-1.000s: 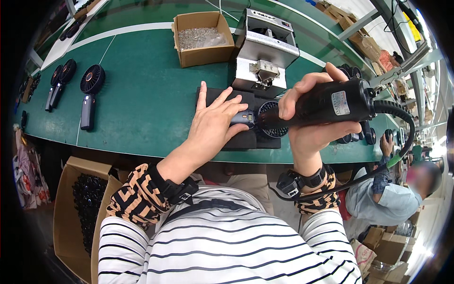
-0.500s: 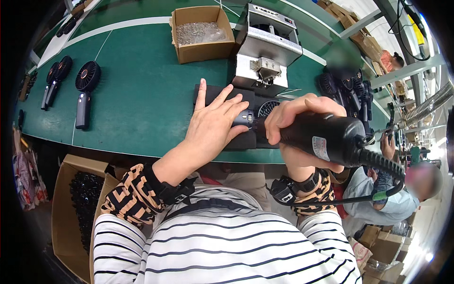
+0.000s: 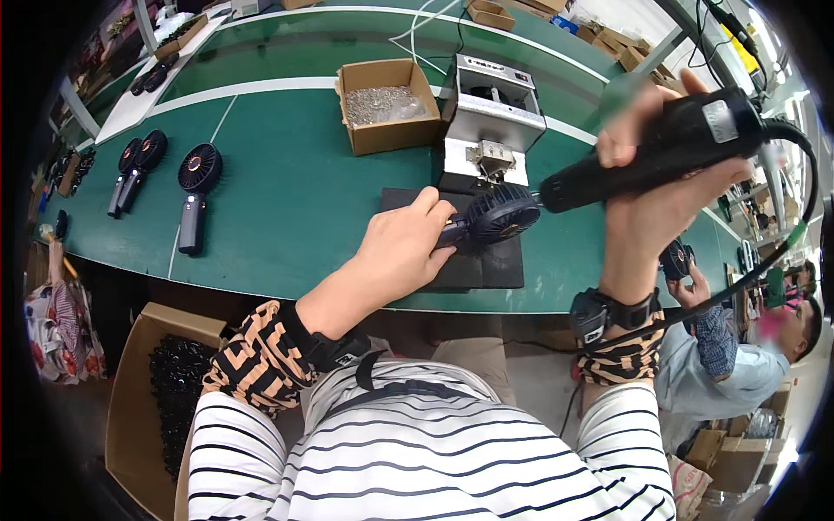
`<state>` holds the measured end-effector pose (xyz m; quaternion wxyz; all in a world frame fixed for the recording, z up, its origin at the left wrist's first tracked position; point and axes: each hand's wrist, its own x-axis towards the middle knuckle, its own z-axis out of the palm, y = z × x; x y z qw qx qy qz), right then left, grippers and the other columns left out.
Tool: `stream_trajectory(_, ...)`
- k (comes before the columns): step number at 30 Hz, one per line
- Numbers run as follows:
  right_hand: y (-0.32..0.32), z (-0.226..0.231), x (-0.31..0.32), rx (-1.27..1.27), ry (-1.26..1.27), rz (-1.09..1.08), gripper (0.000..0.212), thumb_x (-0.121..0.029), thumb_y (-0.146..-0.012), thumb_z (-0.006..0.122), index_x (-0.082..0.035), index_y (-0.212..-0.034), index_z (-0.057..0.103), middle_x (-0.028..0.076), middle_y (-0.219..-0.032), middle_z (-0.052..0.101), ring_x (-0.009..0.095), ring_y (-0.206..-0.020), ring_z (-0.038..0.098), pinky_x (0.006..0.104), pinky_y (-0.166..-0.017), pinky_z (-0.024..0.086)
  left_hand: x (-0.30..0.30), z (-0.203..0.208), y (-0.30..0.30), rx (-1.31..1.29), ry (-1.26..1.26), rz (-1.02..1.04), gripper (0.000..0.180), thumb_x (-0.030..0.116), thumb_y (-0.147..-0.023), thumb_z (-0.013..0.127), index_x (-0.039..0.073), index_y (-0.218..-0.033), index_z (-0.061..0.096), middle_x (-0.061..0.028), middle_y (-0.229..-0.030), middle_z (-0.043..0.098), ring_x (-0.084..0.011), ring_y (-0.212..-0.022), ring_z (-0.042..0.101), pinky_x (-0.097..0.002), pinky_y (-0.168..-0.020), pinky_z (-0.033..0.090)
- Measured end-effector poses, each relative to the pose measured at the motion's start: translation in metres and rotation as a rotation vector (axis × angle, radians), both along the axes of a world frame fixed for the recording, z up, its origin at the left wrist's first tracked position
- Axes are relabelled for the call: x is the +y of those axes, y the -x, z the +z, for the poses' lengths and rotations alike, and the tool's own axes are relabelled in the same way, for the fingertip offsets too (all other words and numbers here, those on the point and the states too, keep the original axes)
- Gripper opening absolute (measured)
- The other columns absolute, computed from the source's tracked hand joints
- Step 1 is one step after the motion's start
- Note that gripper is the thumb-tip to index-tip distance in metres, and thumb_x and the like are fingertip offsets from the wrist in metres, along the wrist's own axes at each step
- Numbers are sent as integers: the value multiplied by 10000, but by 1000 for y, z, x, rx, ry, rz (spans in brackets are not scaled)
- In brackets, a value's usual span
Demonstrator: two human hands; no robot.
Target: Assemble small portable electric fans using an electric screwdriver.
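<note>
My left hand (image 3: 401, 246) is closed round the handle of a dark handheld fan (image 3: 504, 214). The fan's round grille is raised and tilted above a black pad (image 3: 495, 271) on the bench. My right hand (image 3: 656, 208) grips a thick black electric screwdriver (image 3: 682, 143), its cable trailing off the rear end. The screwdriver lies nearly level, its tip pointing left beside the fan's grille; whether the two touch I cannot tell. Behind the fan stands a silver and black screw feeder (image 3: 498, 113).
A cardboard box (image 3: 395, 139) of small metal screws sits left of the feeder. Several similar fans (image 3: 200, 169) lie on the green bench (image 3: 287, 217) at left. An open carton (image 3: 130, 391) of black parts stands below. At right, a co-worker (image 3: 721, 365) holds another fan (image 3: 674, 259).
My left hand has gone from lying spread over the fan to gripping its handle and lifting it off the pad. My right hand has swung the screwdriver up and to the right.
</note>
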<state>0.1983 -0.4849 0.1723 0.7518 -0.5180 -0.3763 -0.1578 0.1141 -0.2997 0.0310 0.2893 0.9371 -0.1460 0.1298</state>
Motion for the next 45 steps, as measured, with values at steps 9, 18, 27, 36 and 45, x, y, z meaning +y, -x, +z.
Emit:
stream_trajectory(9, -43, -52, -31, 85, 260, -194, 816, -676, -924, 438, -3, -1382, 393, 90, -991, 560, 138, -695, 574, 255, -574, 456, 48, -16, 30, 322, 790, 138, 363, 274, -891, 688, -6, -1083, 559, -73, -851, 618, -131, -711, 603, -292, -675, 499)
stream_trajectory(18, -65, -84, -75, -44, 480, -352, 567, -401, -1031, 433, -31, -1451, 339, 137, -1381, 470, 225, -1219, 513, 355, -1027, 399, 113, -29, 40, 241, 837, 398, 420, 228, -867, 733, -20, -1170, 580, -51, -950, 639, -91, -720, 624, -219, -546, 486)
stream_trajectory(27, -64, -162, -182, -226, 1348, -956, 603, -410, -802, 730, -162, -1320, 549, 129, -1359, 487, 327, -1304, 416, 477, -1065, 312, 386, -144, 117, -147, -64, 787, 494, 240, -872, 715, -61, -1227, 548, -159, -1474, 388, -319, -1323, 427, -391, -1095, 341)
stream_trajectory(36, -122, -163, -308, 89, 1314, -1132, 954, -400, -642, 877, -194, -1452, 417, 266, -1473, 338, 425, -1346, 374, 457, -1096, 356, 371, -93, 85, -285, -676, 1102, 589, 364, -855, 685, 175, -1381, 500, -109, -1489, 411, -300, -1353, 412, -488, -1074, 327)
stream_trajectory(45, -72, -115, -259, -108, 1217, -1145, 800, -256, -628, 868, -187, -1351, 533, 147, -1187, 482, 328, -1133, 490, 408, -989, 424, 55, -9, 22, -285, -17, 204, 472, 193, -785, 747, 138, -1233, 606, -98, -1377, 511, -317, -1373, 375, -466, -1111, 284)
